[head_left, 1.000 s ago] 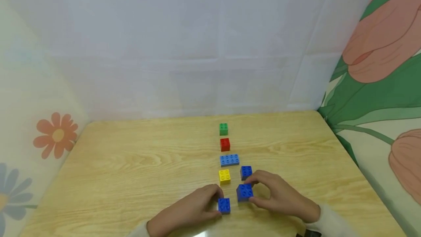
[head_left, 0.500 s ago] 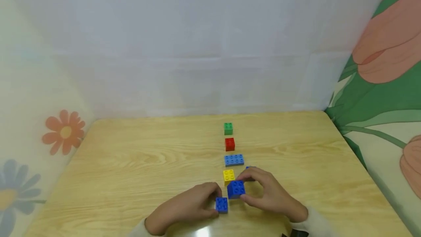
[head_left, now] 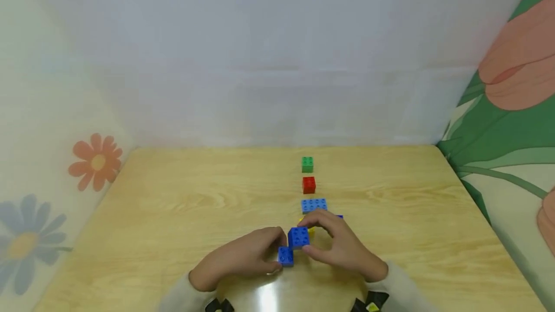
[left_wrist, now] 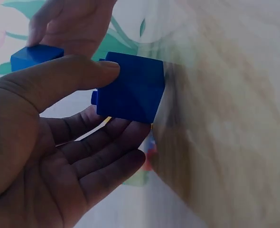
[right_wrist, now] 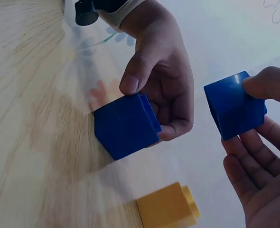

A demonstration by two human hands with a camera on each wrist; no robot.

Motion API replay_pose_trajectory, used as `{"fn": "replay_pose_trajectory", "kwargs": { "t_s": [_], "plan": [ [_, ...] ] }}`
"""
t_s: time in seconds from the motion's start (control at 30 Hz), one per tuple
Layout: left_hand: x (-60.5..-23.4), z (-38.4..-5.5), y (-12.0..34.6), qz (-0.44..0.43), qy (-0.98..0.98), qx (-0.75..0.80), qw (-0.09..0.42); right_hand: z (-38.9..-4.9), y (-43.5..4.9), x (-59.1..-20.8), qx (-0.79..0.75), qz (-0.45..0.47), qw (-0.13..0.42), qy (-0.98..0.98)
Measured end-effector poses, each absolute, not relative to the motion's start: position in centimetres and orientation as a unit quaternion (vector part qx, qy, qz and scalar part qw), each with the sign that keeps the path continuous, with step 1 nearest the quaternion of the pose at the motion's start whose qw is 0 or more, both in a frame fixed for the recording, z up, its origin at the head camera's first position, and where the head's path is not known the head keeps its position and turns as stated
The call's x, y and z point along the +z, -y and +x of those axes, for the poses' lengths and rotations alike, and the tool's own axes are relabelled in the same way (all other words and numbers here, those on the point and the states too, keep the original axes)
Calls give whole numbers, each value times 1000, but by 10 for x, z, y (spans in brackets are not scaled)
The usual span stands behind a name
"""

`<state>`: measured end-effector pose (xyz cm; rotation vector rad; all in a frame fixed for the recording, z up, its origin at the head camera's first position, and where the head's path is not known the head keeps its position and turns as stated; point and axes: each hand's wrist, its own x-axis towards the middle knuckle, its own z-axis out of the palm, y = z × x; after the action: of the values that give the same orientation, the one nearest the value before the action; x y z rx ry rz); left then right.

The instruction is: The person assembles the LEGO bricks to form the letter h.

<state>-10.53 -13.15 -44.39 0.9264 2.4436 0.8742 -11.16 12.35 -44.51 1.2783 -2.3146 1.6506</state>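
Note:
My left hand [head_left: 247,255] pinches a dark blue toy brick [head_left: 285,256] that stands on the table, its studs facing up. In the left wrist view the thumb presses one side of this brick [left_wrist: 130,88] and fingers curl against the other. My right hand [head_left: 340,244] holds a second dark blue brick [head_left: 298,238] between thumb and fingers, raised off the table. The right wrist view shows the held brick [right_wrist: 235,104] apart from the lower brick [right_wrist: 126,126]. Behind the right hand, a yellow brick [right_wrist: 166,206] is partly hidden in the head view.
Farther back in a line stand a light blue long brick [head_left: 314,205], a red brick [head_left: 309,185] and a green brick [head_left: 307,164]. Another dark blue brick [head_left: 340,216] is mostly covered by the right hand. A pale curtain rises behind the wooden table [head_left: 195,187].
My right hand has moved left with its blue brick, from beside the left hand's brick to above and just behind it. The left hand keeps its grip on the lower brick.

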Motion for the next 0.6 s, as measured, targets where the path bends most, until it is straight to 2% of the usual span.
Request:
{"fn": "replay_pose_trajectory", "kwargs": {
  "t_s": [0.37, 0.6],
  "plan": [
    [-439, -115, 148, 311, -891, 295, 153, -116, -91, -447, 586, 399, 9, 706],
    [-438, -118, 156, 312, -888, 305, 149, -114, -79, -449, 599, 384, -12, 702]
  ]
}}
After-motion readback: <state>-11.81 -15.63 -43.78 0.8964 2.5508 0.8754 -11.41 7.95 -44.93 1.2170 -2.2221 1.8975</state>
